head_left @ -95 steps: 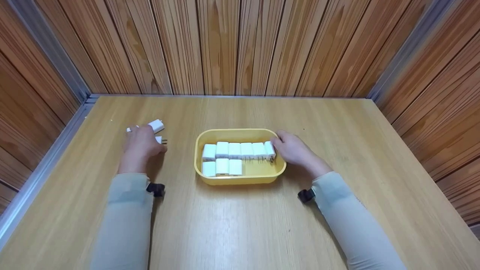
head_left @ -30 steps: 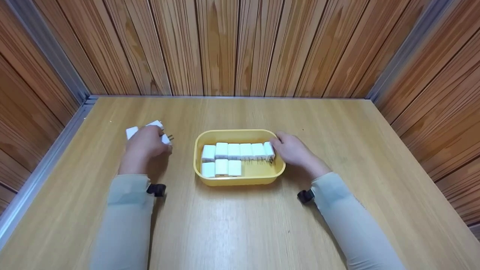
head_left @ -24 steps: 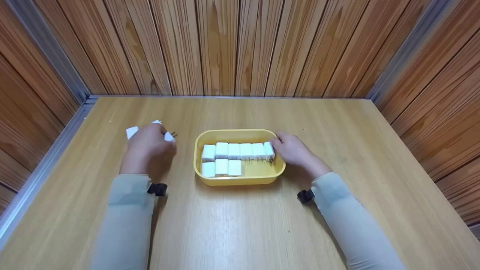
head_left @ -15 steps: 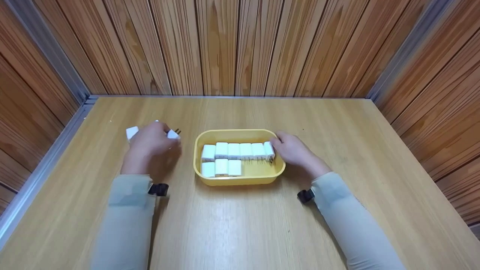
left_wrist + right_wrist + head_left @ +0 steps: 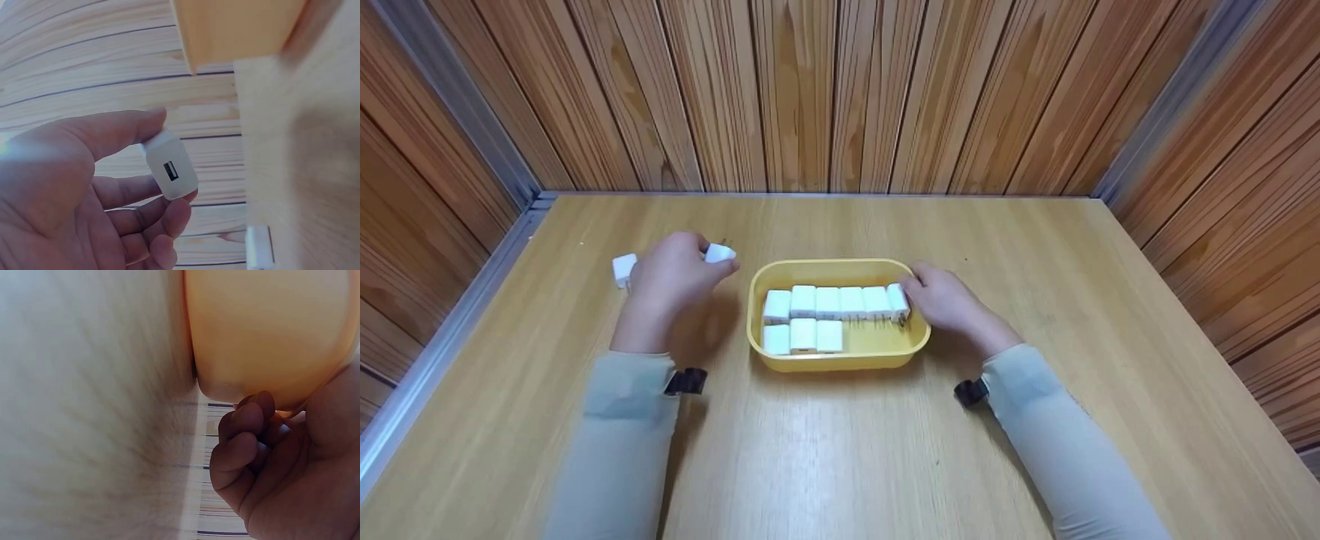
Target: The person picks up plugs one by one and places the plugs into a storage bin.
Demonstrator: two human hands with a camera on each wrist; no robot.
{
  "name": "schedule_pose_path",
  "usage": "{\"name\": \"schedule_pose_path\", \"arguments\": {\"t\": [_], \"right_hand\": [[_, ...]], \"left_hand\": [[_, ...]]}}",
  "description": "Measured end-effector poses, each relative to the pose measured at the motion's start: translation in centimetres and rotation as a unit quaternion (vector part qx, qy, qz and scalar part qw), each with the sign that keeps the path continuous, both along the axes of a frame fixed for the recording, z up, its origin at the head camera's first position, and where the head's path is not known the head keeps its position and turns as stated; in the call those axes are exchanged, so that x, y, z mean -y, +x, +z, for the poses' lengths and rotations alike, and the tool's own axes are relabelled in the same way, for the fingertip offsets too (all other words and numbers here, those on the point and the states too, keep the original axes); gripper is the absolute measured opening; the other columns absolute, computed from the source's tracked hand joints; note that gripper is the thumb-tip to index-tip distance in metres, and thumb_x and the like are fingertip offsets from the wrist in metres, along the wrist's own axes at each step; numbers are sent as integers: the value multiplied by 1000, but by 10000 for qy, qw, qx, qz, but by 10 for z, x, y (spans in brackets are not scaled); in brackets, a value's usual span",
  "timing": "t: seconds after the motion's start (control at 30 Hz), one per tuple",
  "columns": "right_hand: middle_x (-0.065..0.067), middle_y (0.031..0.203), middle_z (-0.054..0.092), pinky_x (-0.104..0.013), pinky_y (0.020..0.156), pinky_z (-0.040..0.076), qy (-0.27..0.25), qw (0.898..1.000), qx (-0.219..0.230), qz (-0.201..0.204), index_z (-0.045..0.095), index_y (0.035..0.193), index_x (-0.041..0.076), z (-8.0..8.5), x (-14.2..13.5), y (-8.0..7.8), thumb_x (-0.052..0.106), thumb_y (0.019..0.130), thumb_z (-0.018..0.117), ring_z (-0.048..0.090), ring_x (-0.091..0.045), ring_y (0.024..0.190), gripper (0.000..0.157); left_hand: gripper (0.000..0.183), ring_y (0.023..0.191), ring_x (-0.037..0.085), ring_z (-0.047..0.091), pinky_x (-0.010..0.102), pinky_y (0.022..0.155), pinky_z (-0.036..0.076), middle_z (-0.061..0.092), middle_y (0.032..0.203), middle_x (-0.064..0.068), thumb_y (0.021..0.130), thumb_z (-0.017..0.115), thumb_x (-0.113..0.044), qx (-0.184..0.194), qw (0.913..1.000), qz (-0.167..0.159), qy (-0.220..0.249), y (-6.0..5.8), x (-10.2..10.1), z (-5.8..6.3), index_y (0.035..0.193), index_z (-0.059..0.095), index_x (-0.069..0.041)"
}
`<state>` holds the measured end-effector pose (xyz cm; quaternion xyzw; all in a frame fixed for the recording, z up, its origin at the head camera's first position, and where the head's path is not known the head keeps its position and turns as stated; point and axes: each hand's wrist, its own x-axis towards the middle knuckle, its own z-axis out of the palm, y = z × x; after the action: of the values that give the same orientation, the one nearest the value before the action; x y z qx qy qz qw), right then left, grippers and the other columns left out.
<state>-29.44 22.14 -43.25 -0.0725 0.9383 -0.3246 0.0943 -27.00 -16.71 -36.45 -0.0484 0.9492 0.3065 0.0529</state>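
Observation:
My left hand [image 5: 671, 274] pinches a white USB wall charger [image 5: 720, 253] above the table, left of the yellow plastic bin [image 5: 840, 362]. In the left wrist view the USB port of that charger [image 5: 171, 169] faces the camera, held between thumb and fingers. A loose charger [image 5: 624, 270] stands on the table just left of this hand. My right hand [image 5: 952, 300] grips the bin's right end, thumb at the rim; the right wrist view has its curled fingers [image 5: 242, 450] against the bin's outer wall [image 5: 270, 337].
Inside the bin, several white chargers form a full back row [image 5: 840, 301] and a shorter front row [image 5: 802, 337] at the left, with bare bin floor at front right. Wood-panelled walls [image 5: 802, 97] rise behind and beside the table [image 5: 825, 465].
My left hand has taken hold of a charger and lifted it up and to the right. Another charger seen behind that hand earlier no longer shows. My right hand and the bin stay put.

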Motion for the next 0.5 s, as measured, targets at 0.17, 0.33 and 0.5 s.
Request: {"name": "schedule_pose_path", "arguments": {"t": [0.17, 0.33, 0.5], "right_hand": [[-22, 136, 64, -57, 109, 48, 22, 10000, 21, 17, 56, 150, 1, -1, 0, -1, 36, 120, 39, 59, -36, 120, 50], [-22, 145, 62, -57, 114, 46, 37, 9999, 127, -21, 52, 157, 1, -1, 0, -1, 36, 120, 38, 58, -35, 125, 53], [-23, 159, 55, -59, 123, 39, 21, 9997, 231, -69, 45, 165, 1, 0, 0, 0, 37, 120, 38, 55, -34, 135, 58]], "left_hand": [[58, 104, 33, 63, 48, 92, 53, 70, 118, 17, 103, 76, -48, -464, 9988, -141, -4, 3, -12, 3, 133, 67, 0], [55, 97, 30, 63, 47, 85, 50, 71, 110, 14, 102, 74, -52, -872, 9956, -286, -179, 8, -27, 5, 124, 70, -1], [54, 95, 28, 63, 41, 80, 53, 69, 111, 13, 102, 78, -50, -659, 9961, -416, 402, 15, -46, 10, 128, 68, -4]]}}
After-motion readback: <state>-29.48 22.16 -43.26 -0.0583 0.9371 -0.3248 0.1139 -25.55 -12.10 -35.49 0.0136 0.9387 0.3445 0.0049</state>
